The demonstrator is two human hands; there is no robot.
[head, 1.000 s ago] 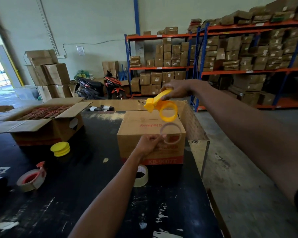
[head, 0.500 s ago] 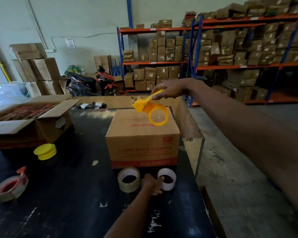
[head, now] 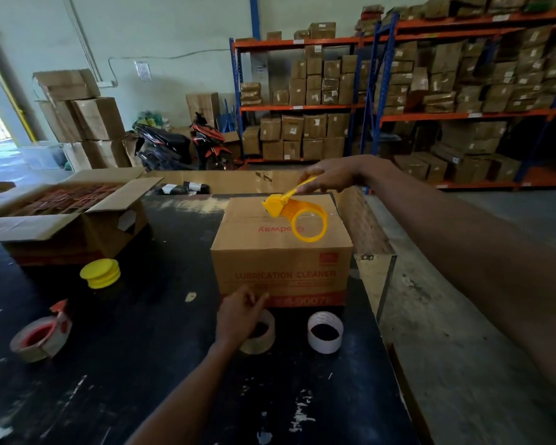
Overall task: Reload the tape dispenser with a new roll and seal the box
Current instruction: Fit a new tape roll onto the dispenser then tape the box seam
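A shut cardboard box [head: 281, 252] marked "LUBRICATION CLEANER" stands on the black table [head: 142, 364]. Above its top my right hand [head: 333, 176] grips the handle of a yellow tape dispenser [head: 297, 216] whose ring holds no roll. In front of the box lie a clear tape roll [head: 264, 340] and, to its right, a bare white core [head: 325, 330]. My left hand [head: 238, 316] rests over the left part of the clear roll, fingers spread and pointing at the box; no closed grip shows.
A yellow round cap [head: 100, 273] and a red dispenser with a tape roll [head: 39, 338] lie at the left. An open carton [head: 61, 216] stands at the far left. The table's right edge [head: 389, 342] drops to the floor. Shelves of boxes stand behind.
My left hand set the bare core down on the table in front of the box and moved left onto the clear roll. The right hand lowered the yellow dispenser slightly over the box.
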